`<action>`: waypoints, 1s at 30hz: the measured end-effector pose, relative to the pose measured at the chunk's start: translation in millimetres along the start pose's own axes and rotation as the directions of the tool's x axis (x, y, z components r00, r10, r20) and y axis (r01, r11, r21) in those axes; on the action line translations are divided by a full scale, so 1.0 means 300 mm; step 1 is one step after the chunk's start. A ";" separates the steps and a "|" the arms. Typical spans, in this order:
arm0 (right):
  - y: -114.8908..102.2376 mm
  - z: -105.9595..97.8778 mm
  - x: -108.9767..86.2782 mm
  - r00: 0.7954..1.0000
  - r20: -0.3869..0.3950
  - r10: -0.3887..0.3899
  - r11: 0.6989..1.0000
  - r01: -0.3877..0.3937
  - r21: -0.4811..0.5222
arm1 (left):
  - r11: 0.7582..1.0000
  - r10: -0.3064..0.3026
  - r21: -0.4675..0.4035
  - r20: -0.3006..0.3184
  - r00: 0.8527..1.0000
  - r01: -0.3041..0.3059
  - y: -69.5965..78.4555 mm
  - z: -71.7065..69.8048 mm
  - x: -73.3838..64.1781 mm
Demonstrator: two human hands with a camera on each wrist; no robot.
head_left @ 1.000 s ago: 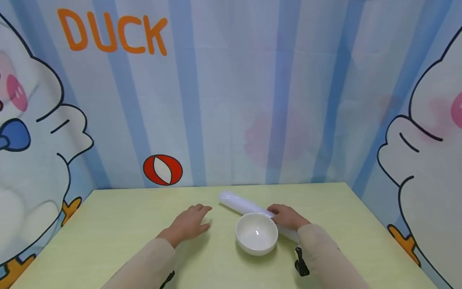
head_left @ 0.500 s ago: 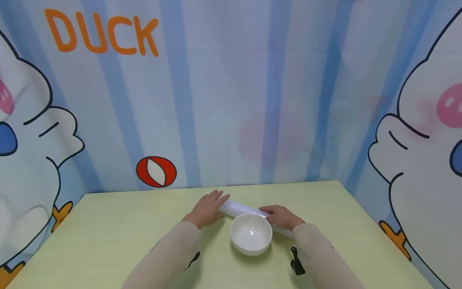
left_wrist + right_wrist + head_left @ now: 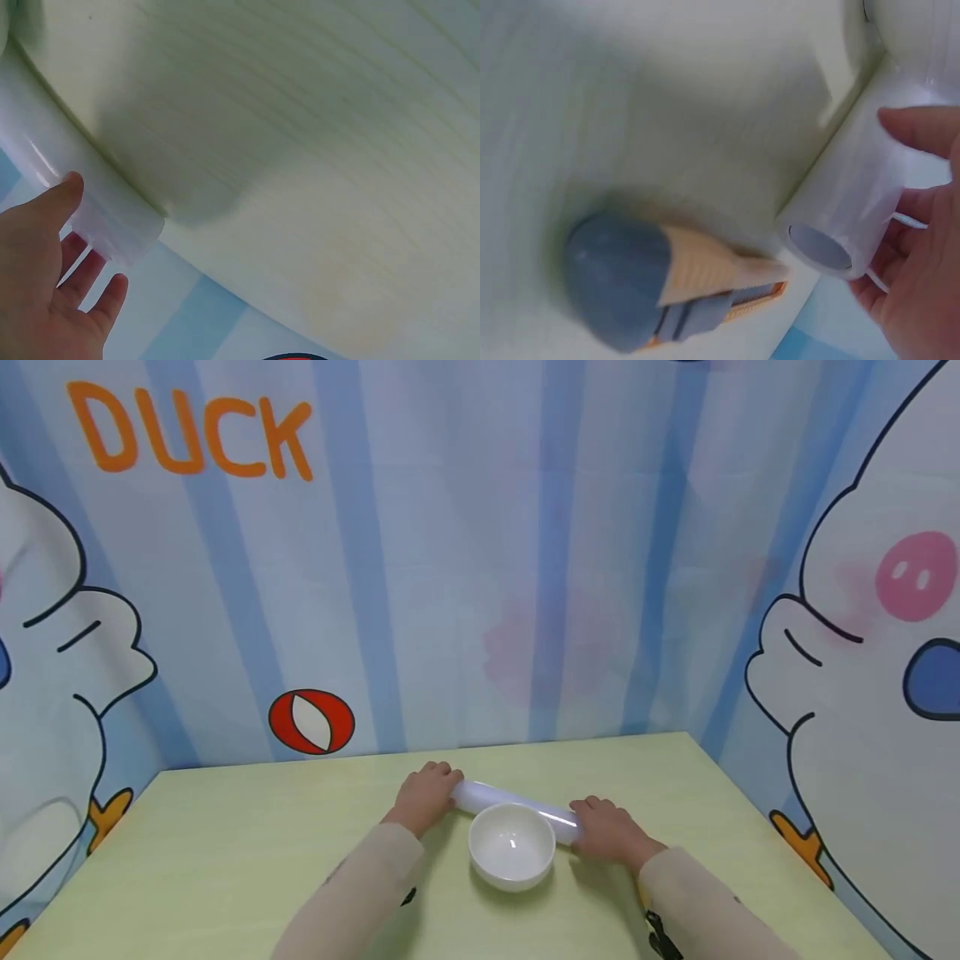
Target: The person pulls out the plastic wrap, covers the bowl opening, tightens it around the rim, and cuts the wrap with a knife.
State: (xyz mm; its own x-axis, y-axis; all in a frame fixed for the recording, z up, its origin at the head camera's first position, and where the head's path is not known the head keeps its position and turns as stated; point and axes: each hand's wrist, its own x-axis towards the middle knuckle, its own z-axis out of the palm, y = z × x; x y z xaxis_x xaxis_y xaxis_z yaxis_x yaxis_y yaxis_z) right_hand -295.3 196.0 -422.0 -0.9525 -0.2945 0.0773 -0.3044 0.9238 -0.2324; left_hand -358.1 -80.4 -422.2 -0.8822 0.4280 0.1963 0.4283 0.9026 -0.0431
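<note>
A shiny, whitish roll of plastic wrap (image 3: 491, 796) lies slantwise on the table behind a white bowl (image 3: 512, 878). My left hand (image 3: 423, 797) holds its far left end, thumb on the near side and fingers behind, as the left wrist view shows. At the opposite end my right hand (image 3: 609, 833) grips it the same way. The roll's hollow core opening (image 3: 820, 247) shows in the right wrist view. A utility knife (image 3: 701, 262) with a grey and orange body lies on the table near that end, mostly hidden by my right forearm in the head view.
The pale yellow table (image 3: 285, 852) ends at a striped blue backdrop (image 3: 450, 568) with duck drawings on both sides. The bowl stands close in front of the roll, between my two forearms.
My left hand has moved right and taken hold of the roll's left end. My right hand has slid along to its right end. The roll now lies less slanted; the head view has turned right.
</note>
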 end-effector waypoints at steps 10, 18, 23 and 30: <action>0.002 -0.011 0.014 0.998 -0.052 -0.024 0.990 0.016 -0.142 | 0.999 -0.026 0.035 -0.051 0.998 0.028 -0.018 -0.008 -0.049; -0.014 -0.003 0.058 0.997 -0.069 -0.021 0.974 0.005 -0.228 | 0.999 -0.006 0.036 -0.075 0.997 0.009 -0.033 -0.004 -0.133; -0.015 -0.014 0.058 0.999 -0.051 0.018 0.975 -0.028 -0.220 | 0.999 0.025 0.032 -0.077 0.997 -0.022 -0.030 -0.008 -0.151; -0.034 -0.004 0.070 0.999 -0.045 0.020 0.978 -0.029 -0.208 | 0.999 0.038 -0.001 0.047 0.998 -0.039 -0.072 -0.039 -0.157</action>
State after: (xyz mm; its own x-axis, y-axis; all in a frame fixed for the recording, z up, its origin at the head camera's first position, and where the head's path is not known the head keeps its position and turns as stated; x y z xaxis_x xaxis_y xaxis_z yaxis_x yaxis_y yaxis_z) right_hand -312.2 180.7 -416.7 -0.9573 -0.2649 0.1162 -0.2697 0.9626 -0.0273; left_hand -323.5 -120.6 -419.2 -0.8732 0.4641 0.1486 0.4621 0.8854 -0.0502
